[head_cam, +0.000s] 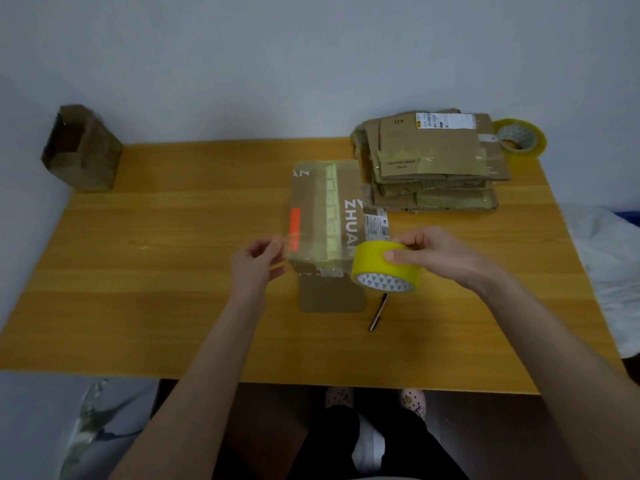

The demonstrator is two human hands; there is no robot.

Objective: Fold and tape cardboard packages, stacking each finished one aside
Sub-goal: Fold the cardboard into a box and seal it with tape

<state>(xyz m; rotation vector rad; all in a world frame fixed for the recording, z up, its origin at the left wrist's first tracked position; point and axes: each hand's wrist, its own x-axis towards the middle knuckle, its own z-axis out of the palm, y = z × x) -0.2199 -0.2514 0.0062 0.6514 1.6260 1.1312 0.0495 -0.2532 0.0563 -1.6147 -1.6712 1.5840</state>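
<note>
Far off to the box's left, at the back corner of the table (173, 271), an open carton (81, 148) stands upright against the wall. Coming in closer, your left hand (256, 261) is just left of the box's near edge, thumb and fingertips pinched shut on the free end of the tape. From that pinch a clear strip (304, 242) runs taut across the box's near end to the roll.

The box (325, 209) sits mid-table, flaps closed, a yellowish band of tape already down along its top seam. It has an orange patch on the left side and white "ZHUAN" lettering on the right.

Just off the box's near right corner, a pen (378, 313) lies on the table, partly under the roll. The roll (386, 268) is yellow and is held in the air over that same corner. Your right hand (426, 252) grips it, thumb on the outer face and fingers curled over the top.

Behind the box and to its right, touching or almost touching its far corner, is the stack (433, 157) of flat taped packages, a white label on the top one. Right of the stack, further from the box, a spare roll (519, 138) rests at the table's back edge. Beyond the table, well right of the box, there's a white cloth (606, 258).
</note>
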